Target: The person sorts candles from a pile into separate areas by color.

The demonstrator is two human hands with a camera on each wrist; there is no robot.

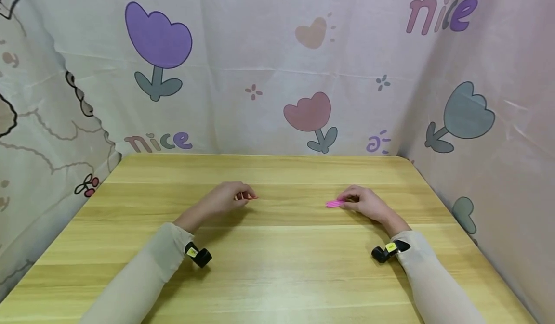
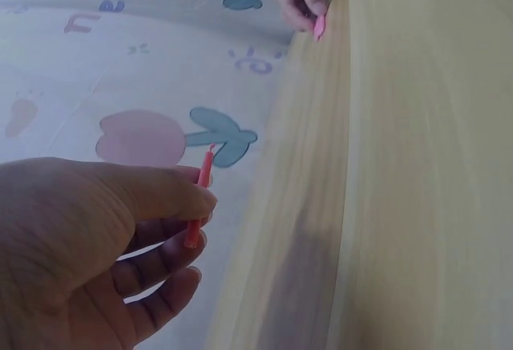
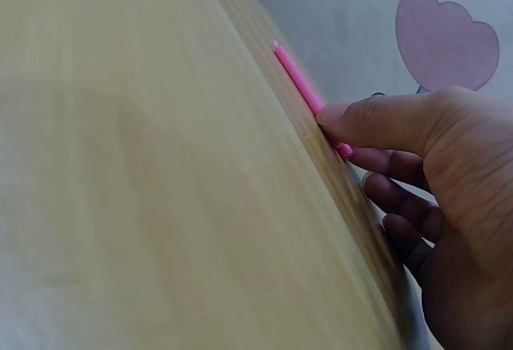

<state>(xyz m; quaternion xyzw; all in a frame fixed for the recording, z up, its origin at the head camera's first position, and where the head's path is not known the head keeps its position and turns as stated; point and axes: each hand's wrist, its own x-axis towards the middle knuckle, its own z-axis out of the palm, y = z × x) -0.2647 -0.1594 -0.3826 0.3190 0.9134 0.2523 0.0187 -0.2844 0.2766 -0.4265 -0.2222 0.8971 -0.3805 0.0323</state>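
Between thumb and fingers, my left hand [image 1: 227, 197] pinches a thin red candle [image 2: 206, 166] above the table. A short wick shows at its upper end in the left wrist view. On the right, my other hand [image 1: 365, 203] pinches pink candles [image 1: 333, 203] by one end, their free ends pointing left. They seem to lie side by side in the head view, while the right wrist view shows mainly one pink candle [image 3: 295, 79] with a pale wick. My fingers partly cover both colours. A wide gap separates the two hands.
Both hands are over the far half of a light wooden table [image 1: 277, 261]. A pale curtain [image 1: 243, 35] printed with tulips hangs behind it and at both sides. Each sleeved wrist carries a small black camera [image 1: 199, 255].
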